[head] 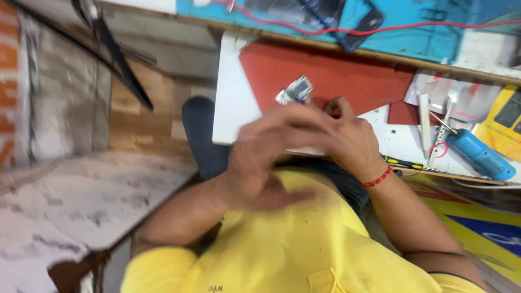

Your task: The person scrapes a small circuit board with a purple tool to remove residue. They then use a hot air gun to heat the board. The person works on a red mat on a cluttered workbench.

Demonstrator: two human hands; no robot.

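A small silvery electronic part point(296, 89) with a purple edge is pinched at the fingertips of my left hand point(266, 157), which is blurred by motion. My right hand point(350, 138), with a red thread bracelet on its wrist, lies right beside it with the fingers curled in toward the part. Blur hides whether those fingers touch it. Both hands hover over a red mat point(336, 73) that lies on a white board point(230, 97). My yellow shirt fills the lower part of the view.
A blue cylindrical tool point(480, 154), metal tweezers point(445, 122), a white stick and a yellow-and-black-handled screwdriver point(401, 161) lie to the right. A dark phone point(363, 24) and a red cable point(434, 27) rest on a blue mat behind. A yellow package point(507, 114) sits far right.
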